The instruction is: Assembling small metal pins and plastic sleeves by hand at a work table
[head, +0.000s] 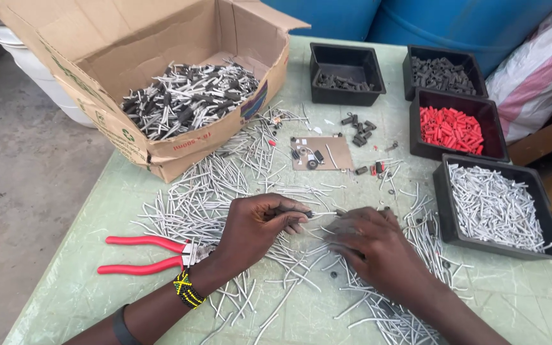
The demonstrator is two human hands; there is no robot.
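My left hand (257,227) pinches a thin grey metal pin with a dark sleeve (308,214) at its tip, held just above the pale green table (84,281). My right hand (368,239) lies palm down on the pile of loose grey pins (225,185), its fingertips meeting the same pin from the right. Red-handled pliers (145,254) lie on the table just left of my left wrist, which wears a beaded bracelet.
An open cardboard box (161,144) of sleeved pins stands at the back left. Along the right sit black trays: grey pins (493,204), red sleeves (450,128), black sleeves (439,73), and another with a few black sleeves (345,80). A small card piece (321,153) holds small parts.
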